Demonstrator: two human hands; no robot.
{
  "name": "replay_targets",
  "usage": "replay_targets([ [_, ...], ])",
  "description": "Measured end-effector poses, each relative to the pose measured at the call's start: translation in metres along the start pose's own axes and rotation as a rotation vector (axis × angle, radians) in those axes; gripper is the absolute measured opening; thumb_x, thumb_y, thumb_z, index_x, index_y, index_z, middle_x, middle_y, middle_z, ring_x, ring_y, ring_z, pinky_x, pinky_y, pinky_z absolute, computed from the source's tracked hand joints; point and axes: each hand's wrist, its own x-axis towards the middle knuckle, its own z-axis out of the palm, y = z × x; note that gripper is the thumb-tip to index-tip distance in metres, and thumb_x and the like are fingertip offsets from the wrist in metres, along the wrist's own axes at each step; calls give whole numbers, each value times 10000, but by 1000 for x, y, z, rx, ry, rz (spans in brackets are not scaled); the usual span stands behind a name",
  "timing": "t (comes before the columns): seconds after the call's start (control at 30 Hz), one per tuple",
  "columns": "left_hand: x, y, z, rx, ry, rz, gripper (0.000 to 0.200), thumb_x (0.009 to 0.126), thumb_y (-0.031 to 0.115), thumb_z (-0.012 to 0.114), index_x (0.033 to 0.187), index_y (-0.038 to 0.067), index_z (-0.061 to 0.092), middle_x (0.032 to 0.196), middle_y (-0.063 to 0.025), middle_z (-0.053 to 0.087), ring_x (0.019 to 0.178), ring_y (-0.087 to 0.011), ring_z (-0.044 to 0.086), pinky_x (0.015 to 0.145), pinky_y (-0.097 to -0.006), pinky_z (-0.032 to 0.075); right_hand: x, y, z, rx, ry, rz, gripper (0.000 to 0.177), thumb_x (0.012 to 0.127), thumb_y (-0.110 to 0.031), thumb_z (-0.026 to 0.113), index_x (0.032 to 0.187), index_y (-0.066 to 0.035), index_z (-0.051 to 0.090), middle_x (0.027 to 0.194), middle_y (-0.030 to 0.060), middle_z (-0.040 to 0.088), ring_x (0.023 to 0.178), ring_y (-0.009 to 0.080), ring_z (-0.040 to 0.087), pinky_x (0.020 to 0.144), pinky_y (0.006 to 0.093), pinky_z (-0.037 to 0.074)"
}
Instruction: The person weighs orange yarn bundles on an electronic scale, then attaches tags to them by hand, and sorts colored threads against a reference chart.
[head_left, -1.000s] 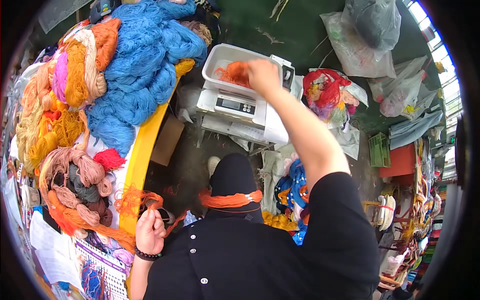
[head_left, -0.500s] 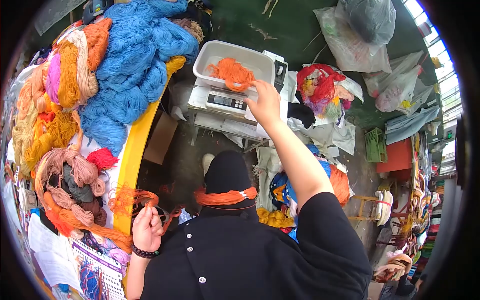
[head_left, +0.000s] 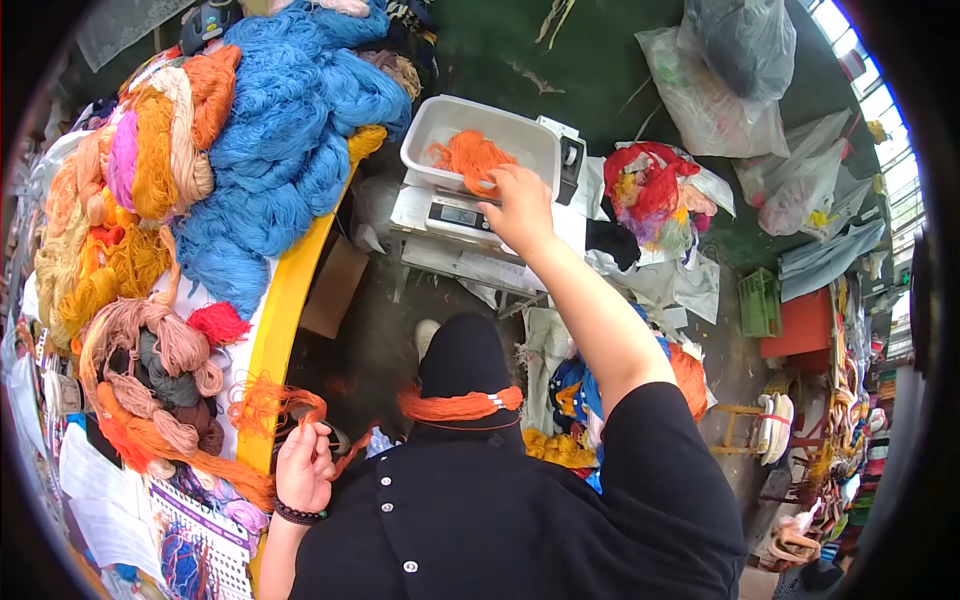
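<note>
A loose bundle of orange yarn (head_left: 470, 155) lies in a white plastic tub (head_left: 415, 135), which rests on a digital scale (head_left: 462, 217) with a small display. At the tub's near rim, my right hand (head_left: 522, 212) has its fingers closed on the near end of this bundle. Lower left, my left hand (head_left: 305, 468) pinches a tangled orange yarn strand (head_left: 285, 405) beside the yellow table edge. Across my lap lies an orange skein (head_left: 455, 406) with pale bands near its right end.
Blue yarn (head_left: 275, 130) is heaped on the yellow-edged table (head_left: 300, 290) at left, beside multicoloured skeins (head_left: 155, 180). Mixed yarn (head_left: 650, 190) sits right of the scale. Plastic bags (head_left: 710, 90) lie beyond it, and a green crate (head_left: 760, 303) stands at right.
My right hand has moved from the tub's near rim onto the orange yarn, its fingers now closing on it. My left hand keeps its pinch. The whole view has shifted slightly.
</note>
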Motion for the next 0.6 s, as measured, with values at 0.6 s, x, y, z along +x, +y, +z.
replay_targets([
  [0.6,6,28,-13,-471,-537,-79,409,968,266,420,1290,15,443,594,47,336,466,-46,291,435,-191,243,-21,-180,-112,1474,-670,389,206,928,-214,506,991,-30,573,693,3,569,591,69,552,593,220,441],
])
